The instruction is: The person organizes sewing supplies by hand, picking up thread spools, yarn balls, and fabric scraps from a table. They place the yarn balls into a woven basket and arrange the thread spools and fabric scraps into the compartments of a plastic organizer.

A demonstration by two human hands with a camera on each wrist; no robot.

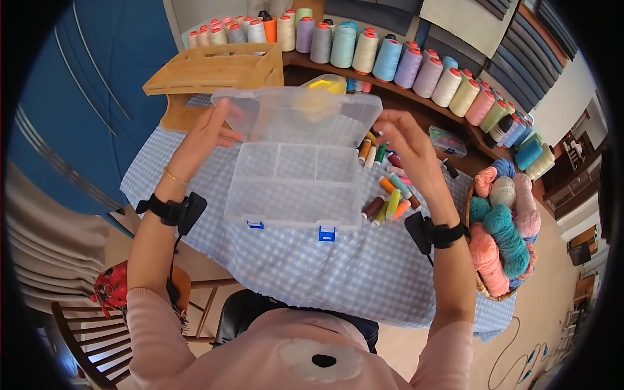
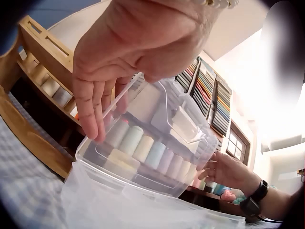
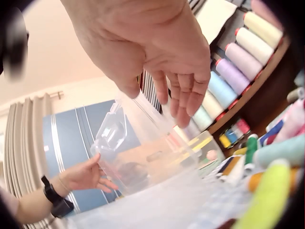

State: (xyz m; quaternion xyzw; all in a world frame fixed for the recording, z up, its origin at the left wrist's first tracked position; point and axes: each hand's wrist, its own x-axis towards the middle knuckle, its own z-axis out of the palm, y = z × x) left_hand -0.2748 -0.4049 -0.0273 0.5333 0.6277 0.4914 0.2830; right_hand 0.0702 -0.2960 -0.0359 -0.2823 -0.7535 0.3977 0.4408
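Note:
An empty clear plastic storage box (image 1: 292, 203) lies in front of me with its lid (image 1: 354, 123) raised. Dividers mark several compartments, and two blue latches (image 1: 327, 234) hang at its near edge. At the lid's left edge is my left hand (image 1: 203, 142), its straight fingers touching the side in the left wrist view. My right hand (image 1: 413, 151) is at the opposite edge with relaxed fingers, the thumb close to the lid in the right wrist view. Beside the box, several small thread spools (image 1: 393, 203) lie loose on the checked tablecloth (image 1: 279, 260).
A basket of yarn balls (image 1: 504, 240) stands at the right. Behind the box are a wooden rack (image 1: 214, 65) and a yellow-and-clear container (image 1: 328, 83). Large thread cones (image 1: 344, 45) line the back shelf, with a small clear case (image 1: 447, 141) below.

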